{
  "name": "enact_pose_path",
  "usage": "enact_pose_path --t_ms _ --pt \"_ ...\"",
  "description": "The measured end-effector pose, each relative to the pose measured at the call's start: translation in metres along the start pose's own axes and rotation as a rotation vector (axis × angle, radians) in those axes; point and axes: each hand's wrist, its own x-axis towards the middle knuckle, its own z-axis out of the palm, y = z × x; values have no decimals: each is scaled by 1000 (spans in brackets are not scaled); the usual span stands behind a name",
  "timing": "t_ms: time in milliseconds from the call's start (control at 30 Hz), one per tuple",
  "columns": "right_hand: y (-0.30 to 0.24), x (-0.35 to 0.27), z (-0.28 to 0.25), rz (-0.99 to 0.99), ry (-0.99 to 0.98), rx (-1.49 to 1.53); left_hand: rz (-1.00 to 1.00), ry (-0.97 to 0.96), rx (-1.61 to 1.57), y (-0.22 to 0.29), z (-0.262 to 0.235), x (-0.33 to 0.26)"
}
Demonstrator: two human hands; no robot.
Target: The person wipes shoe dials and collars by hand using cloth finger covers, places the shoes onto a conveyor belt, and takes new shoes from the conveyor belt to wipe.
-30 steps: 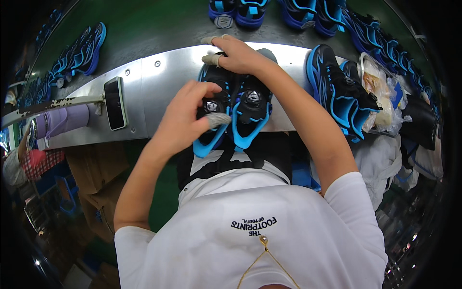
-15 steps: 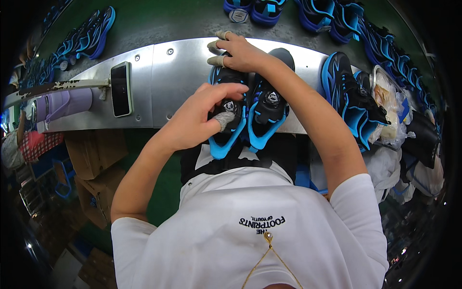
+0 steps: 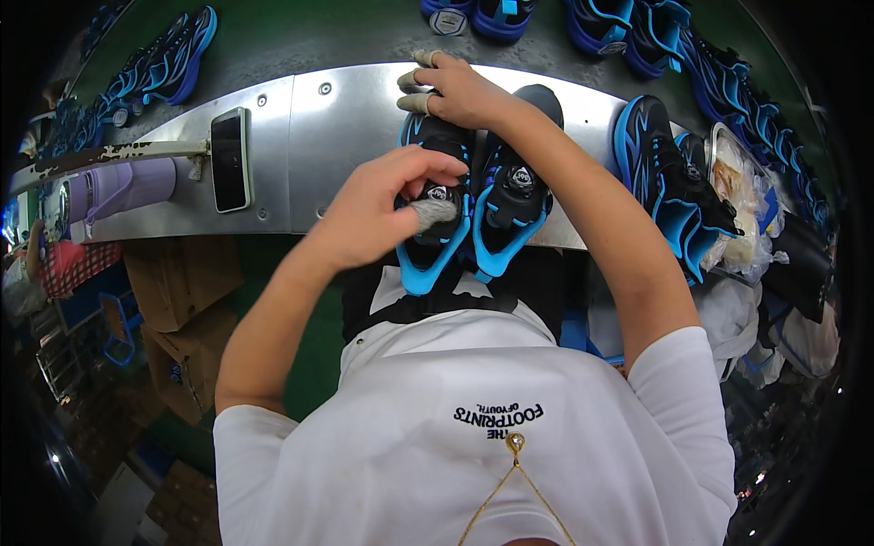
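Note:
Two black-and-blue shoes lie side by side, toes away from me, on the metal shelf [image 3: 355, 118] in front of my body. My left hand [image 3: 387, 200], with a grey cover on the thumb tip, pinches the round dial and tongue area of the left shoe [image 3: 426, 259]. My right hand [image 3: 455, 86], with taped fingertips, grips the toe end of that same shoe. The right shoe [image 3: 510, 205] lies untouched under my right forearm.
A dark phone [image 3: 229, 159] lies on the shelf to the left, with a purple bottle [image 3: 127, 187] beyond it. More blue shoes [image 3: 665, 173] and a tray of plastic wrapping [image 3: 742, 187] sit at the right. Shoes line the green belt [image 3: 273, 36] behind. Cardboard boxes [image 3: 173, 282] stand below left.
My left hand's fingers have curled tighter over the left shoe's dial. My right hand has stayed on the toe end.

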Motion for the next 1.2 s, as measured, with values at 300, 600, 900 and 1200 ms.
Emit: enact_pose_path --t_ms 300,600,900,1200 --pt "-3 0 -4 -2 -1 -1 120 242 234 -10 11 -2" --pt "1 1 -2 9 26 87 210 -12 -24 -20 -9 2" --pt "-8 2 -5 20 19 98 322 -85 -1 -45 -14 15" --pt "-3 -10 -16 19 141 156 160 100 -83 -28 -12 -5"
